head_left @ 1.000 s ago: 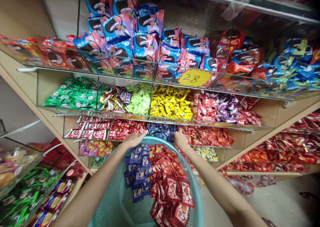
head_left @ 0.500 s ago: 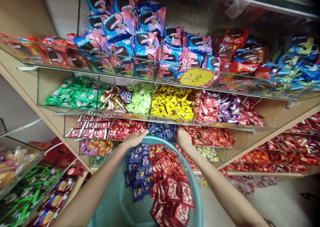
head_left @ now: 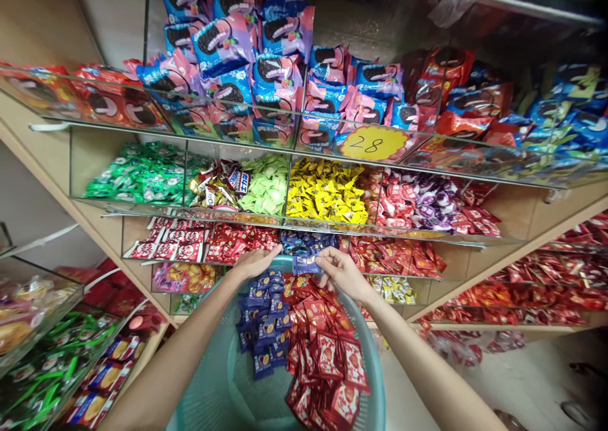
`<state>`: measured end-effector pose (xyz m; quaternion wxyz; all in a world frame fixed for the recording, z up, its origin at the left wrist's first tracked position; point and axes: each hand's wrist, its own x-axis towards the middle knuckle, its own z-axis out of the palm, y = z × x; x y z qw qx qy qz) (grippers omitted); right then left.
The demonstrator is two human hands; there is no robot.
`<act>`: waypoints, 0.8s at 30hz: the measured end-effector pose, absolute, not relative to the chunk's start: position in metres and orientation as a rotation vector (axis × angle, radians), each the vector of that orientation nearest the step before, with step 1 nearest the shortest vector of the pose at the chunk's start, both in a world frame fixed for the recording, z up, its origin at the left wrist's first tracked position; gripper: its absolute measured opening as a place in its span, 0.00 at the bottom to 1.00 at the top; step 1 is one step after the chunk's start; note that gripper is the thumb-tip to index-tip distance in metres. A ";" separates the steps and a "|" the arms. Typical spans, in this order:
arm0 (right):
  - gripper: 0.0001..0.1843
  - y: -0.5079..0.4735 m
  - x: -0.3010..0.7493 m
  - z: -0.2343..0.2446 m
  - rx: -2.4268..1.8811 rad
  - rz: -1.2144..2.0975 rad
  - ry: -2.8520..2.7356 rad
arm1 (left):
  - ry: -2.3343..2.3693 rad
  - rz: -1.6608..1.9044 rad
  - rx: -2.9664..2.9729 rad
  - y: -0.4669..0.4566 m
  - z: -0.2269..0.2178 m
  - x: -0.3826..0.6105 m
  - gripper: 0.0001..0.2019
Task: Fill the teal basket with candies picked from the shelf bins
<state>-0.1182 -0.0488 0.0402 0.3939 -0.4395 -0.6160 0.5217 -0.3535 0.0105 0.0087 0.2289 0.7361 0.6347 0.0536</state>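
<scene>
My right hand (head_left: 348, 274) pinches a small dark blue snack packet (head_left: 304, 265) between thumb and fingertips, above the far rim of a teal plastic basket (head_left: 379, 367). On that rim's left part lies my left hand (head_left: 255, 263), its fingers closed round the edge as far as I can see; the undersides are hidden. Inside the basket, dark blue packets (head_left: 266, 329) make a pile at the left, and red packets (head_left: 327, 355) fill the middle and right. Just behind the rim, more blue packets (head_left: 294, 241) lie in a shelf compartment.
Glass-fronted shelves rise ahead, holding yellow-wrapped sweets (head_left: 327, 193), green-wrapped sweets (head_left: 142, 174) and blue-pink cookie packs (head_left: 223, 44). A yellow price tag (head_left: 374, 143) marked 28 hangs on one glass edge. Red packets (head_left: 399, 257) fill the shelf right of my hand. Another rack (head_left: 42, 367) stands at lower left.
My right hand has drawn back from the blue packets' compartment toward the basket, now with a blue packet in its fingers. My left hand stays at the rim.
</scene>
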 end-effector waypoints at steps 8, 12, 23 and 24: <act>0.08 -0.076 -0.135 0.042 -0.893 0.876 -1.808 | 1.763 0.120 2.027 0.012 0.006 -0.353 0.42; 0.09 -0.086 -0.138 0.040 -0.858 0.528 -2.029 | 1.760 0.145 2.033 0.012 0.006 -0.352 0.43; 0.07 -0.090 -0.143 0.032 -0.911 0.849 -1.810 | 1.765 0.118 2.023 0.007 0.013 -0.351 0.42; 0.06 -0.089 -0.145 0.030 -0.907 0.953 -1.713 | 1.768 0.123 2.024 0.007 0.013 -0.351 0.43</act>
